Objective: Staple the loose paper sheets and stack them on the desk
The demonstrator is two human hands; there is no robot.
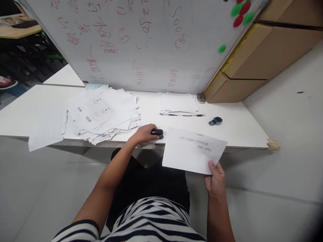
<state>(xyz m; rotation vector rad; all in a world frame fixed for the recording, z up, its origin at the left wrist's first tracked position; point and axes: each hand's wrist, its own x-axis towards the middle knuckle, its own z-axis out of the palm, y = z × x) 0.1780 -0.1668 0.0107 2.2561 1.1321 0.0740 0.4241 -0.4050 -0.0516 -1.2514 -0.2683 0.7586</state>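
My left hand [143,134] rests at the front edge of the white table [242,127], its fingers closed over a black stapler [157,133]. My right hand [215,179] pinches the lower right corner of a white sheet of paper [193,149] with a few printed lines near its top. The sheet hangs partly over the table's front edge, just right of the stapler. My striped shirt and dark trousers show below.
A messy pile of printed papers [101,114] lies left of the stapler, and one sheet [46,129] overhangs the edge. A smaller stack [178,104], a pen [181,115] and a small dark clip [215,121] lie further back. A whiteboard [141,43] and cardboard boxes [264,53] stand behind.
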